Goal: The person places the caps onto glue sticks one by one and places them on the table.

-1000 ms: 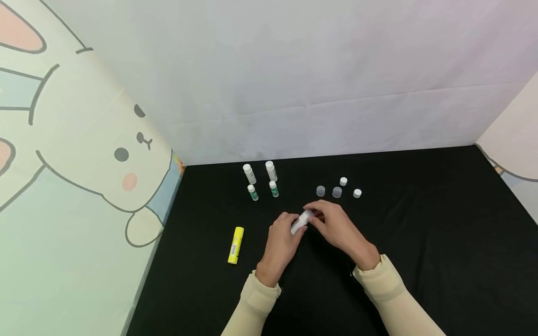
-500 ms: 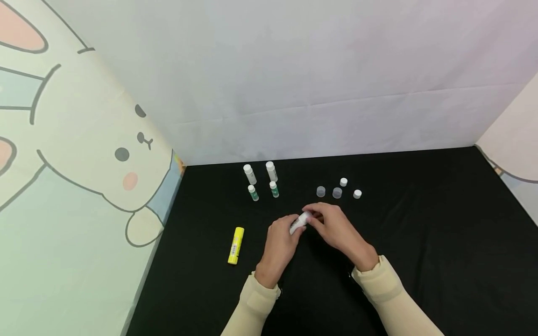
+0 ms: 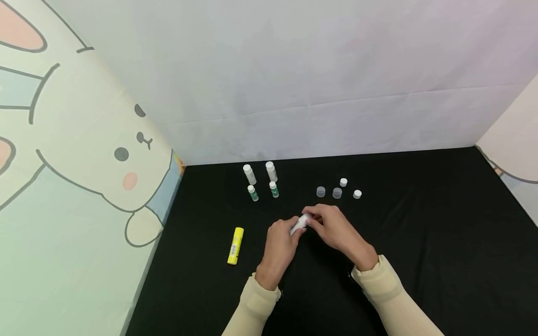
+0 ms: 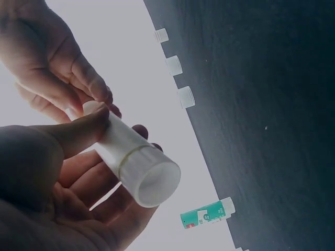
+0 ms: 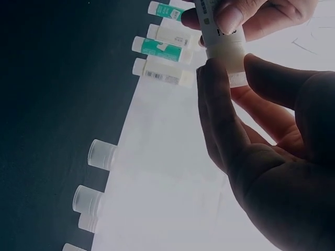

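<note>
My left hand [image 3: 279,242] grips a white tube like a glue stick [image 3: 299,225], tilted with its far end up and to the right. Its dark label shows in the right wrist view. With thumb and fingertips, my right hand [image 3: 336,228] pinches the far end, a pale translucent part with a ribbed tip [image 5: 238,79]. The wide round near end [image 4: 152,178] faces the left wrist camera. Beyond the right hand stand two translucent caps [image 3: 337,192] and two small white caps [image 3: 357,194]. Fingers partly hide the tube.
Two white tubes [image 3: 271,171] and two smaller green tubes [image 3: 274,189] with white caps stand at the back of the black table [image 3: 420,210]. A yellow tube [image 3: 235,246] lies left of the left hand. A pale wall [image 3: 319,70] rises behind.
Both hands have shifted very slightly toward the person, still holding the white tube together. The tubes and caps on the table stay put.
</note>
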Action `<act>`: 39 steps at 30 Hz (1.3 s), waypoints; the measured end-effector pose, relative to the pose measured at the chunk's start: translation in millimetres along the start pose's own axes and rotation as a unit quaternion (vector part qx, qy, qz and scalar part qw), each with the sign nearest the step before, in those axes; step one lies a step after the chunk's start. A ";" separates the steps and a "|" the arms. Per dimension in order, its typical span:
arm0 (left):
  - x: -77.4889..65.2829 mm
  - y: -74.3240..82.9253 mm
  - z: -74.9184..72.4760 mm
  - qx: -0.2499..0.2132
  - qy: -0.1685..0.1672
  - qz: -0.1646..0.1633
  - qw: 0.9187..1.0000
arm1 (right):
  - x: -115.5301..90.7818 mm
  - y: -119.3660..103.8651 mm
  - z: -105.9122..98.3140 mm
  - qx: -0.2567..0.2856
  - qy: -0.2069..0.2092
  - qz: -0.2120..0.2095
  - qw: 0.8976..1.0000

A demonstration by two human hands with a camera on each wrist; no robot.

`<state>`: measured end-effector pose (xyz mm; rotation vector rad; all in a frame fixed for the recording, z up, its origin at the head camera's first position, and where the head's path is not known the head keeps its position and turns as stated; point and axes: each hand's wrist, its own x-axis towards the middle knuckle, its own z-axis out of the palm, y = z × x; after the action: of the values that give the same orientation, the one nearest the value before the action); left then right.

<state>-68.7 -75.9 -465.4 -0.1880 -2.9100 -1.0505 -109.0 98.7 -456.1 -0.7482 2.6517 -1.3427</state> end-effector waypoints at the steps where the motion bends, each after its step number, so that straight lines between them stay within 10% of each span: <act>1: -0.6 -0.1 0.0 0.004 0.001 0.001 1.000 | -0.3 -0.1 0.3 0.001 -0.002 -0.001 1.000; 39: -9.0 3.4 -3.6 0.053 0.017 0.020 0.998 | -0.9 -5.9 2.6 0.000 -0.023 0.004 1.000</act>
<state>-59.3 -76.5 -461.2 -0.2205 -2.9090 -0.8823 -105.2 94.2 -453.3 -0.7594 2.6156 -1.3073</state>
